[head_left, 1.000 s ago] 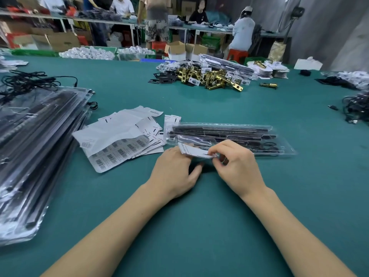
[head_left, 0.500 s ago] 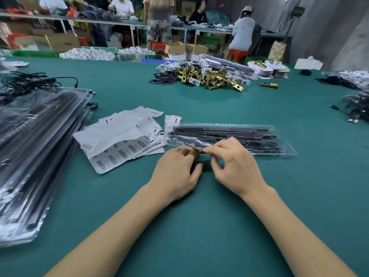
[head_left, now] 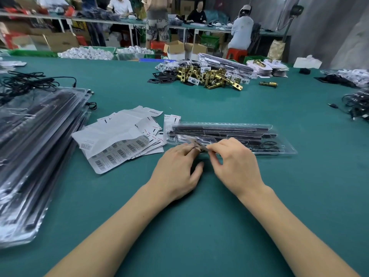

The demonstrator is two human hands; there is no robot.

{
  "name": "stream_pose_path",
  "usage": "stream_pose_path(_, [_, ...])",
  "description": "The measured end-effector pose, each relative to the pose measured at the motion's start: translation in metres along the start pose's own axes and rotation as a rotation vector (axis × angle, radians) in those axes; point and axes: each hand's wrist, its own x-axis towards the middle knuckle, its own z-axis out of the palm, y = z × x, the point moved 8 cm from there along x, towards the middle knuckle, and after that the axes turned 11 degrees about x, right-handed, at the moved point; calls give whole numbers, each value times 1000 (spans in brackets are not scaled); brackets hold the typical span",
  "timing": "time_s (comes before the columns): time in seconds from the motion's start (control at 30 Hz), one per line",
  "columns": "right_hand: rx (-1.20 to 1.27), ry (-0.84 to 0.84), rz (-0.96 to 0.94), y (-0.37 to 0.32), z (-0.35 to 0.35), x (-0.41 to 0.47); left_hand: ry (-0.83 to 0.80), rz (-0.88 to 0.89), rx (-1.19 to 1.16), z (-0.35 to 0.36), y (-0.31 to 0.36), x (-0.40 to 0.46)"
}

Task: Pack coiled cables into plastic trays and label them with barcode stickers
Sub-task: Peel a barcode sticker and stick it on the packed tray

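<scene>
both hands pinch thin blurred sticker.

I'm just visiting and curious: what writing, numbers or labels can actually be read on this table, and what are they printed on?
None can be read with certainty.
Sticker sheets: barcodes show, digits too small to read.
White card behind the plastic tray: small print, blurred.
Sticker pinched between the left hand and right hand: blurred.
Shorts of a person standing at the back: large letters, not legible.
</scene>
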Motion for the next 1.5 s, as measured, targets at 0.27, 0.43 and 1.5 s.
stream_pose_path(0.27, [-116,101,-24,-6,2,8,-19,5,-11,-2,1,1])
stream_pose_path(0.43, [-141,170,3,-5,5,7,-10,6,-16,-4,1,0])
stream_pose_path(1.5, [163,-206,-84,6,27,16,-17,-231,-111,7,-10,-4])
